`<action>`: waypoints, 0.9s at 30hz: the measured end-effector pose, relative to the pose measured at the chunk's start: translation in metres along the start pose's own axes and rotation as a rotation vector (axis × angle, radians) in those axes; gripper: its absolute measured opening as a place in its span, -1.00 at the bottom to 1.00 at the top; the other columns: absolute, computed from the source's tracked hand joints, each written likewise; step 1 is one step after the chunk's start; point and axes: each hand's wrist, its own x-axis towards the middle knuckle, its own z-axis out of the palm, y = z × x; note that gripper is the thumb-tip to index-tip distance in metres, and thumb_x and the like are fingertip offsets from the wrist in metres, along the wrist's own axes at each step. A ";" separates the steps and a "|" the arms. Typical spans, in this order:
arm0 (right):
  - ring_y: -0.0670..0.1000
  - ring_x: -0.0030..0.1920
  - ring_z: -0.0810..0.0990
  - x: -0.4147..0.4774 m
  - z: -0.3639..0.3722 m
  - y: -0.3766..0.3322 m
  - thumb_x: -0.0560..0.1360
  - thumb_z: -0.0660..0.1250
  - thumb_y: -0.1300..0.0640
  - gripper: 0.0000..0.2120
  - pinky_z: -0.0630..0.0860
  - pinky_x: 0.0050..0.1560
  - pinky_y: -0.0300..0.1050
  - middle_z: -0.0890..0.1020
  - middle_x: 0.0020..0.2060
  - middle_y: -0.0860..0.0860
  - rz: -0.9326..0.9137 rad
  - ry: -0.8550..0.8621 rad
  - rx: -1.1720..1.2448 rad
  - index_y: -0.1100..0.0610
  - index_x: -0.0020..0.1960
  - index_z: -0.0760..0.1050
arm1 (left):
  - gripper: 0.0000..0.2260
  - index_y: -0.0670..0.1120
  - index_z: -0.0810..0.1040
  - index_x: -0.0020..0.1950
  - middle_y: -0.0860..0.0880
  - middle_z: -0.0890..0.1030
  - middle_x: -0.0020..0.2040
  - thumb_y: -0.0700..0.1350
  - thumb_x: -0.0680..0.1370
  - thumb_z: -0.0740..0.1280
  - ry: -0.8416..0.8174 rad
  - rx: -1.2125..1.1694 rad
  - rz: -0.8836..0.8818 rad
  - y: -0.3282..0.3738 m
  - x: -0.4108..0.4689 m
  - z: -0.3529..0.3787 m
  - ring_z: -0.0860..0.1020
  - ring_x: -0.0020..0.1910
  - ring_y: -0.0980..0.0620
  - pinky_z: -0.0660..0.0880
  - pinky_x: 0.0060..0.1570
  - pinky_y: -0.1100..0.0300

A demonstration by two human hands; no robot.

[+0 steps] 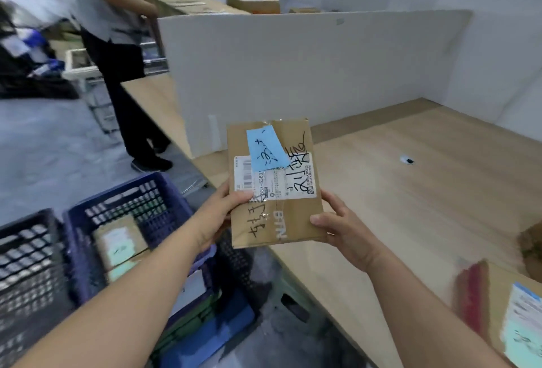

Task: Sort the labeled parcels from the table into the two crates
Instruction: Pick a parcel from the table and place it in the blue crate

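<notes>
The left hand [223,215] and right hand [343,228] grip the labeled parcel [274,183] over the counter [425,206] edge, seemingly reading it; next, lower it into the blue crate [164,215] or black crate [26,250] at eight o'clock.

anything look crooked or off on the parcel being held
The blue note on the parcel, which the left hand and right hand hold, sits askew. It is tilted against the box edges and overlaps the top of the white shipping label. No damage shows on the parcel.
</notes>
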 end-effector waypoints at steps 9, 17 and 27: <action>0.08 0.01 0.69 0.079 0.109 0.023 0.20 0.47 0.06 -0.30 0.62 -0.04 -0.04 0.70 0.06 0.04 0.136 -0.156 -0.089 -0.09 0.34 0.43 | -0.34 0.13 0.14 0.53 0.10 0.32 0.47 0.17 0.51 0.35 0.271 0.238 -0.096 -0.047 -0.051 -0.148 0.33 0.40 0.10 0.28 0.41 0.03; 0.07 0.05 0.68 0.155 0.205 0.045 0.30 0.41 0.12 -0.31 0.62 -0.02 0.00 0.68 0.10 0.00 0.231 -0.231 -0.154 -0.06 0.42 0.37 | -0.28 0.07 0.01 0.57 0.05 0.16 0.54 0.14 0.53 0.33 0.409 0.737 -0.174 -0.075 -0.069 -0.254 0.20 0.49 0.05 0.22 0.43 0.11; 0.09 0.16 0.62 0.241 0.268 0.086 0.48 0.39 0.18 -0.44 0.57 0.07 -0.02 0.62 0.19 0.03 0.335 -0.281 -0.264 -0.08 0.43 0.35 | -0.25 0.06 -0.04 0.58 0.03 0.14 0.55 0.21 0.53 0.28 0.469 0.980 -0.295 -0.106 -0.052 -0.332 0.12 0.51 0.02 0.18 0.42 0.12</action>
